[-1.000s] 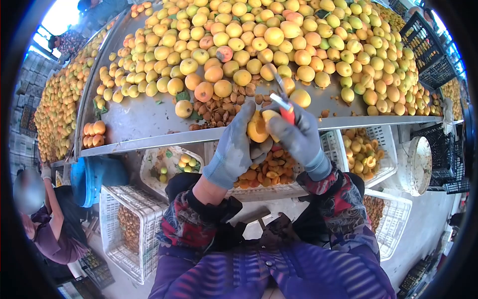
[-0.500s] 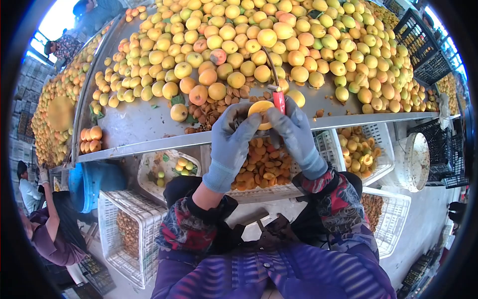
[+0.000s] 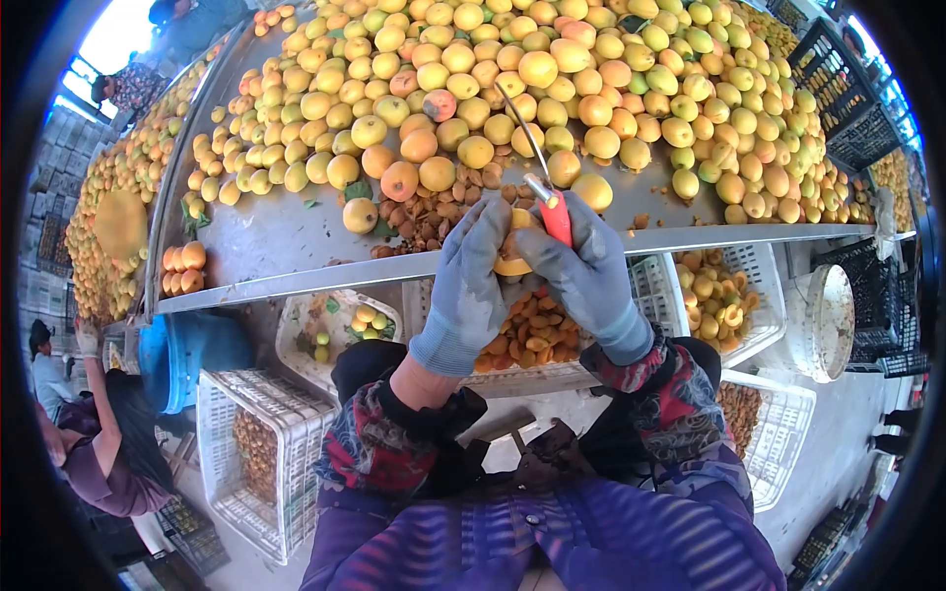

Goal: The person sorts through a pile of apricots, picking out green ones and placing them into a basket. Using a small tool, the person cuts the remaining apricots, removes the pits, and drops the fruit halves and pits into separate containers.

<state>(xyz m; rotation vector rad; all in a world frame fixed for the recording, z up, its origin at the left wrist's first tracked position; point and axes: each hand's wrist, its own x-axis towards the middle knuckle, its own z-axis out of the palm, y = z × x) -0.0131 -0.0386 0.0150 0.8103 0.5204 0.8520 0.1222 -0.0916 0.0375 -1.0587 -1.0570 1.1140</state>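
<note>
Both my hands wear grey-blue gloves and meet just past the metal table's near edge. My left hand (image 3: 463,281) is closed around a cut apricot (image 3: 514,239), whose orange flesh shows between the fingers. My right hand (image 3: 588,281) grips a knife by its red handle (image 3: 556,219), and its fingers also press against the apricot. The thin curved blade (image 3: 524,128) points up and away, over the heap of whole apricots (image 3: 532,69). Loose pits (image 3: 434,215) lie on the table beyond my left hand. Below my hands, a crate holds apricot halves (image 3: 537,330).
The metal table edge (image 3: 335,281) runs across in front of me. White crates (image 3: 296,433) stand on both sides, with a blue barrel (image 3: 182,360) at left and a white bucket (image 3: 828,320) at right. Another person (image 3: 108,453) sits at far left.
The apricot has turned in my hands, from its round cut face showing to a side view partly covered by fingers. The knife has tilted further left.
</note>
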